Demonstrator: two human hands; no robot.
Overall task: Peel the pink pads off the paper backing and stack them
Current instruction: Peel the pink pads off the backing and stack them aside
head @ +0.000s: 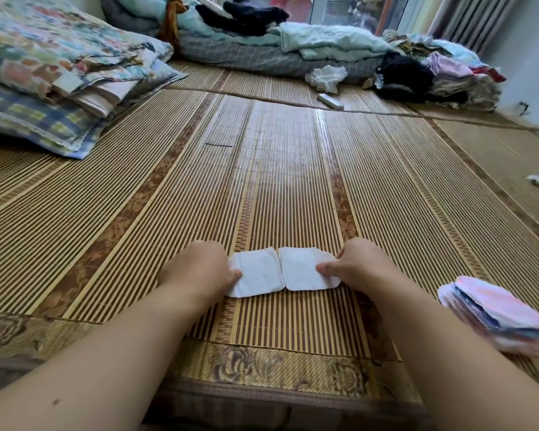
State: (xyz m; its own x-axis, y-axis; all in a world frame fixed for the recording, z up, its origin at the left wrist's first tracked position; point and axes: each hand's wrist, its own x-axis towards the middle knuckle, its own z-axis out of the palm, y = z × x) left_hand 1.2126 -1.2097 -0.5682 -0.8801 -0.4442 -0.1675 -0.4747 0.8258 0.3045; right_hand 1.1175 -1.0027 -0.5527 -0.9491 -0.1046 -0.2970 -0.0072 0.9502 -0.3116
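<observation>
A striped bamboo mat (293, 169) covers the floor of a room heaped with bedding (59, 66), and on it near the person two white squarish pads (282, 270) lie side by side, row running left-right, left hand (199, 265) and right hand (360, 262) pinching the outer ends, with a pink stack (495, 312) to the right.

1. We see two white pads (282, 270) on the bamboo mat (293, 169), which is striped tan and brown.
2. Right of the pads, a pink, white and blue stack (495, 315).
3. Far left of them, a blue-and-yellow checked pillow (35, 122) under a floral quilt (50, 42).
</observation>
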